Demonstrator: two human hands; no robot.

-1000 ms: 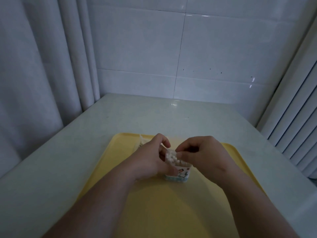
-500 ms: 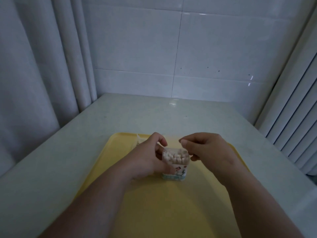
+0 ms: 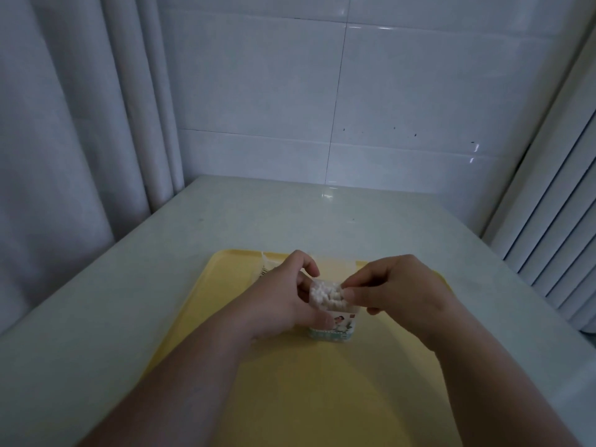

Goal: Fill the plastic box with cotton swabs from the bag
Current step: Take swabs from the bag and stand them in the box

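Observation:
A small clear plastic box (image 3: 335,327) with a printed label stands upright on the yellow tray (image 3: 322,398). Several white cotton swabs (image 3: 324,294) stick up out of its open top. My left hand (image 3: 280,301) is wrapped around the box's left side and holds it. My right hand (image 3: 390,288) pinches the swab tips at the box's top right with thumb and forefinger. A corner of the clear bag (image 3: 266,267) shows on the tray behind my left hand; the rest of it is hidden.
The tray lies on a pale table (image 3: 96,301) set into a corner. A tiled wall (image 3: 354,108) rises at the back, a curtain (image 3: 64,124) hangs at the left, and a ribbed panel (image 3: 554,221) stands at the right.
My right hand lifted off the swabs half a second ago and has now come back down onto their tips. My left hand has kept its hold on the box.

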